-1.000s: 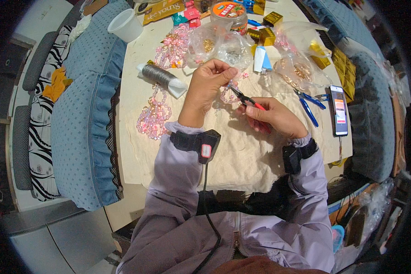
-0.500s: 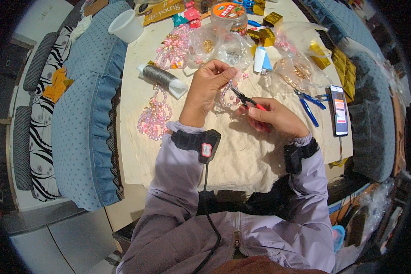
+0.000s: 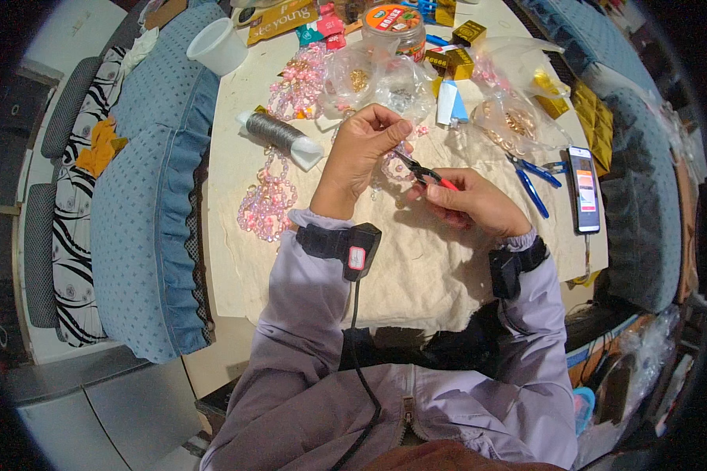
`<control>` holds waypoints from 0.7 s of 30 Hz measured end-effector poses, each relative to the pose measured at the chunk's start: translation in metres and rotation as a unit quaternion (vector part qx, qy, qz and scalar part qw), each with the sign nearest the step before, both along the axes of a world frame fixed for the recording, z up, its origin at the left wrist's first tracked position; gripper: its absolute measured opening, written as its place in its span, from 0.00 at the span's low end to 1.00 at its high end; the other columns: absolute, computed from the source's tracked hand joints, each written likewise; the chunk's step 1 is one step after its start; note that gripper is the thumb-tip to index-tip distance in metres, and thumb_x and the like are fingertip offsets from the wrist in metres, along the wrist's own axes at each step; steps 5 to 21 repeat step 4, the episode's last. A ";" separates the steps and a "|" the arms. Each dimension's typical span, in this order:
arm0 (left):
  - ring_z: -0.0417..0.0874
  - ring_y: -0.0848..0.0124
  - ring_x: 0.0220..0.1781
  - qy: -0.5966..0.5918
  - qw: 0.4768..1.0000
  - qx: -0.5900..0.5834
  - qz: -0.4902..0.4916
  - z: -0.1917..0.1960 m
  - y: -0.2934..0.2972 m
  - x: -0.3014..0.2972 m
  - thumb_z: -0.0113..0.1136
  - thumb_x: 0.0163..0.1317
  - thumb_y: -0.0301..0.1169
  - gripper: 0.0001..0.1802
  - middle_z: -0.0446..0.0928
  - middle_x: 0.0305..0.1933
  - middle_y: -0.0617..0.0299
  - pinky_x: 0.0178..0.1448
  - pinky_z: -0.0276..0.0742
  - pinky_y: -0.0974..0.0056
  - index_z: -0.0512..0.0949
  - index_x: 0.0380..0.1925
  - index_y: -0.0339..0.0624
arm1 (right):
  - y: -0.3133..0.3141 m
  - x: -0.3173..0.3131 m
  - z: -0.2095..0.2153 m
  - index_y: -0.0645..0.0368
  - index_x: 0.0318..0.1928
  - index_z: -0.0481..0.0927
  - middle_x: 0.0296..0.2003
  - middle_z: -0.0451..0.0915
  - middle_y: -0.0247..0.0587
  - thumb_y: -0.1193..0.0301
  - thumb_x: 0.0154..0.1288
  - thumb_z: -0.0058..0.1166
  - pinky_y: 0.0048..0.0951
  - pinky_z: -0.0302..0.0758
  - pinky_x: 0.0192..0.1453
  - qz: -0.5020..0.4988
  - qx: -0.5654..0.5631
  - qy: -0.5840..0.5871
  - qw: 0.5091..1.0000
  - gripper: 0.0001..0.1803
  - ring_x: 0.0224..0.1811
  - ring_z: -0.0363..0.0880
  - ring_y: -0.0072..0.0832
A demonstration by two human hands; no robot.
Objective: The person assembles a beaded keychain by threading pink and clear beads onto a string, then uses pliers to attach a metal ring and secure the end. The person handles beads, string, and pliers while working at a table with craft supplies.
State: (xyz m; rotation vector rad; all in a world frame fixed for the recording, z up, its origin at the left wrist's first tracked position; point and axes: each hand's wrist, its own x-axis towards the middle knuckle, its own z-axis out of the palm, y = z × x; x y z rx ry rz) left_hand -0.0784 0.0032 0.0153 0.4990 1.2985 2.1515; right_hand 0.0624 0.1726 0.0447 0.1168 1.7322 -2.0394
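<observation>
My left hand (image 3: 359,151) pinches a bracelet of small pale pink and lilac beads (image 3: 388,169) between thumb and fingertips, and the bracelet hangs below them. In my right hand (image 3: 477,199) is a pair of pliers (image 3: 423,172) with red handles and dark jaws. Their tips reach the bracelet close to my left thumb; the exact spot they touch is too small to make out. Left of my left wrist, finished-looking bead strands (image 3: 266,206) lie in a pile. A spool of grey wire (image 3: 279,133) rests above that pile.
A cream cloth (image 3: 424,275) covers the near table. Farther back are pink beadwork (image 3: 297,82), plastic bags of metal findings (image 3: 359,78), a lidded jar (image 3: 393,31) and gold boxes (image 3: 459,63). Blue-handled pliers (image 3: 536,182) and a phone (image 3: 584,191) lie right. A white tub (image 3: 217,47) stands back left.
Both hands stay almost in place. My left fingertips have shifted slightly right, and less of the pliers' lower red handle shows beneath my right hand.
</observation>
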 end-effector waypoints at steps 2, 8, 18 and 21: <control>0.84 0.73 0.32 -0.002 1.000 0.000 -0.003 -0.001 0.000 0.000 0.70 0.62 0.27 0.09 0.81 0.33 0.61 0.39 0.80 0.71 0.78 0.37 0.38 | 0.001 0.000 0.000 0.63 0.53 0.80 0.22 0.68 0.23 0.53 0.70 0.57 0.16 0.57 0.22 -0.005 -0.006 -0.022 1.000 0.25 0.18 0.60 0.12; 0.84 0.72 0.33 -0.008 1.000 -0.001 -0.010 -0.002 -0.001 -0.001 0.69 0.62 0.27 0.09 0.82 0.34 0.61 0.40 0.81 0.70 0.78 0.38 0.38 | 0.001 -0.001 0.000 0.63 0.54 0.80 0.22 0.68 0.23 0.53 0.70 0.57 0.16 0.57 0.22 -0.008 0.034 -0.014 0.999 0.25 0.19 0.61 0.12; 0.84 0.72 0.33 -0.008 1.000 -0.001 -0.010 -0.002 -0.001 -0.001 0.69 0.62 0.27 0.09 0.82 0.34 0.61 0.40 0.81 0.70 0.78 0.38 0.38 | 0.001 -0.001 0.000 0.63 0.54 0.80 0.22 0.68 0.23 0.53 0.70 0.57 0.16 0.57 0.22 -0.008 0.034 -0.014 0.999 0.25 0.19 0.61 0.12; 0.84 0.72 0.33 -0.008 1.000 -0.001 -0.010 -0.002 -0.001 -0.001 0.69 0.62 0.27 0.09 0.82 0.34 0.61 0.40 0.81 0.70 0.78 0.38 0.38 | 0.001 -0.001 0.000 0.63 0.54 0.80 0.22 0.68 0.23 0.53 0.70 0.57 0.16 0.57 0.22 -0.008 0.034 -0.014 0.999 0.25 0.19 0.61 0.12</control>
